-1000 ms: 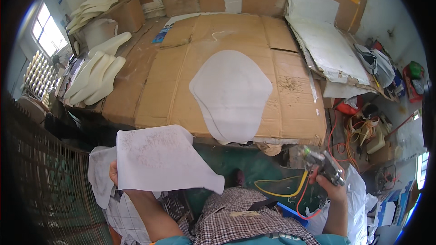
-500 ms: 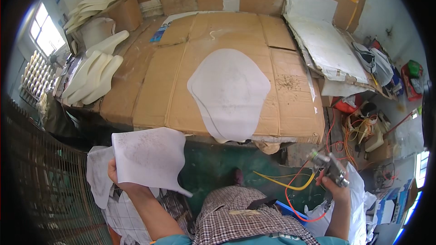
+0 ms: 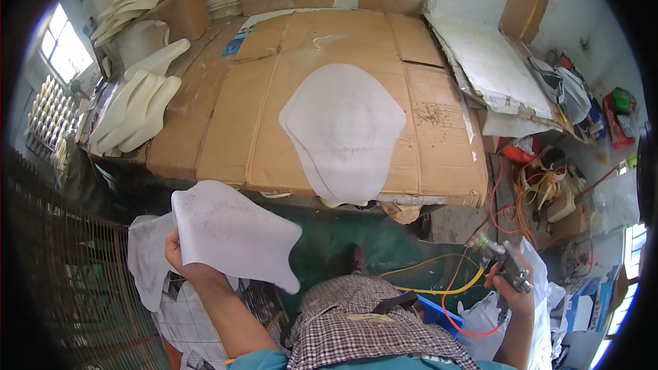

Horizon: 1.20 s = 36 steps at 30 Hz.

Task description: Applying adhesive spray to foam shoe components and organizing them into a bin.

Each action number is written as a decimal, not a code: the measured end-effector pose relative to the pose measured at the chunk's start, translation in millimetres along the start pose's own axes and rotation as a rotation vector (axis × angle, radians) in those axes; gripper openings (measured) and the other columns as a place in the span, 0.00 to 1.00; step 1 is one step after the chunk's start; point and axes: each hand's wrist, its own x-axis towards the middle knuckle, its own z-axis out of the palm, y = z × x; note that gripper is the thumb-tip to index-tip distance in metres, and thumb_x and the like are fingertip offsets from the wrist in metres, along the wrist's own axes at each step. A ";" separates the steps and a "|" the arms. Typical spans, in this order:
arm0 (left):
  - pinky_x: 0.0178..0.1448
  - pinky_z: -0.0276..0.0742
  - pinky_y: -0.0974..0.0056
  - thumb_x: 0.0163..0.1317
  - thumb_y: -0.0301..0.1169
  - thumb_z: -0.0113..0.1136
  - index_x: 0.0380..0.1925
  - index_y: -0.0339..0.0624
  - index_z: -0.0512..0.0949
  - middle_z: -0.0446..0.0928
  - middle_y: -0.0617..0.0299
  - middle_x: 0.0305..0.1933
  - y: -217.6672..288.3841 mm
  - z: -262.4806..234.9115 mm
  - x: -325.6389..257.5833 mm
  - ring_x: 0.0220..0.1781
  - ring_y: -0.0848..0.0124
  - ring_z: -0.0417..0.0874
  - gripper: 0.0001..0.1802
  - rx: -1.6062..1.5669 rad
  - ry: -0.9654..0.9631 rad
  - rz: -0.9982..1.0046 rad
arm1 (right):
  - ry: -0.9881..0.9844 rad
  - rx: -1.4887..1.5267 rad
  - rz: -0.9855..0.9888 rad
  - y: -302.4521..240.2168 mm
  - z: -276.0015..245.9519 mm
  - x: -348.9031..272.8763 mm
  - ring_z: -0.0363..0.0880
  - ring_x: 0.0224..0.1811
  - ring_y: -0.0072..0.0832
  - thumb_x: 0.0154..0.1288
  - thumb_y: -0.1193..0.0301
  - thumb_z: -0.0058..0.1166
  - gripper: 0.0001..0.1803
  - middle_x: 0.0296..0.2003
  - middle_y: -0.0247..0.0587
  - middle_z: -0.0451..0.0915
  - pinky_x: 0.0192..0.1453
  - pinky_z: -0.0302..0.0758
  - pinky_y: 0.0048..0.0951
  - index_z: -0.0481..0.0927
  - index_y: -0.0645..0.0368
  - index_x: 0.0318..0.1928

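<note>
My left hand [image 3: 179,255] is closed on the left edge of a white, curvy-edged sheet [image 3: 229,229] with dark speckles, held in the air before the table's front edge. Part of that hand is behind the sheet. At the right, my right hand [image 3: 510,292] is wrapped round a metal spray gun [image 3: 510,267], from which a yellow hose and a red hose run. The gun points up and to the left, away from the sheet. A stack of similar white sheets [image 3: 346,130] lies on the cardboard-covered table [image 3: 233,123], slightly overhanging its front edge.
Cream-coloured curved moulded pieces [image 3: 137,109] are piled on the table's left. Another speckled sheet [image 3: 147,253] lies over a wire rack at lower left. A white-covered surface [image 3: 490,62] adjoins the table's right. Tangled hoses [image 3: 531,195] and white plastic bags [image 3: 483,322] are at right.
The held sheet has swung, its free right end now reaching farther right and its surface spread flatter. My right hand with the spray gun has shifted slightly right and down.
</note>
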 end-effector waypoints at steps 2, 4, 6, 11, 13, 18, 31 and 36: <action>0.39 0.79 0.64 0.54 0.32 0.40 0.32 0.33 0.77 0.79 0.54 0.34 -4.2 -5.9 4.3 0.35 0.66 0.81 0.17 -0.006 -0.013 -0.010 | -0.072 -0.003 -0.008 0.9 3.6 -3.9 0.76 0.29 0.24 0.48 0.78 0.57 0.28 0.27 0.38 0.76 0.33 0.74 0.24 0.66 0.68 0.52; 0.39 0.79 0.64 0.54 0.30 0.40 0.31 0.31 0.77 0.79 0.54 0.34 -6.0 -11.6 8.2 0.33 0.65 0.81 0.17 -0.046 -0.050 -0.005 | -0.172 0.024 -0.050 4.2 12.0 -2.7 0.76 0.29 0.24 0.47 0.79 0.57 0.27 0.28 0.38 0.76 0.34 0.74 0.25 0.67 0.68 0.51; 0.41 0.79 0.64 0.53 0.30 0.40 0.32 0.30 0.76 0.79 0.53 0.34 -7.6 -15.7 10.7 0.34 0.65 0.81 0.17 -0.028 -0.084 0.016 | -0.130 0.052 -0.067 3.2 21.7 2.9 0.76 0.29 0.24 0.47 0.79 0.57 0.26 0.28 0.38 0.76 0.34 0.74 0.25 0.67 0.68 0.50; 0.39 0.80 0.65 0.55 0.26 0.39 0.30 0.28 0.76 0.78 0.54 0.33 -6.4 -11.8 7.1 0.32 0.66 0.81 0.16 -0.042 -0.108 0.085 | 0.187 0.061 -0.073 1.9 24.9 11.6 0.77 0.27 0.25 0.48 0.77 0.57 0.22 0.28 0.38 0.76 0.33 0.75 0.26 0.68 0.67 0.46; 0.38 0.79 0.66 0.55 0.27 0.39 0.30 0.28 0.76 0.78 0.55 0.33 -5.1 -15.0 5.3 0.31 0.67 0.81 0.16 0.109 -0.127 0.185 | 0.189 0.040 -0.083 0.6 18.1 6.2 0.76 0.27 0.25 0.48 0.76 0.58 0.23 0.28 0.39 0.76 0.32 0.75 0.25 0.68 0.67 0.47; 0.37 0.78 0.66 0.55 0.27 0.40 0.31 0.29 0.76 0.78 0.55 0.32 -0.8 1.8 -3.4 0.31 0.68 0.80 0.15 0.005 -0.020 0.087 | -0.103 0.050 -0.084 5.5 22.0 7.8 0.76 0.28 0.26 0.47 0.78 0.56 0.28 0.29 0.40 0.76 0.33 0.76 0.27 0.66 0.68 0.52; 0.48 0.75 0.60 0.52 0.30 0.42 0.37 0.26 0.73 0.77 0.48 0.38 5.5 14.2 -13.1 0.39 0.59 0.80 0.19 -0.167 0.074 0.027 | -0.170 0.114 -0.153 4.0 8.7 135.6 0.75 0.25 0.23 0.48 0.78 0.54 0.26 0.25 0.36 0.75 0.31 0.73 0.24 0.68 0.66 0.52; 0.55 0.71 0.55 0.48 0.28 0.46 0.45 0.27 0.70 0.75 0.48 0.43 -2.6 26.9 -5.8 0.45 0.55 0.77 0.23 -0.206 0.095 0.096 | -0.005 -0.267 -0.321 65.3 7.5 288.0 0.75 0.28 0.24 0.52 0.74 0.55 0.15 0.27 0.34 0.75 0.35 0.72 0.22 0.72 0.62 0.42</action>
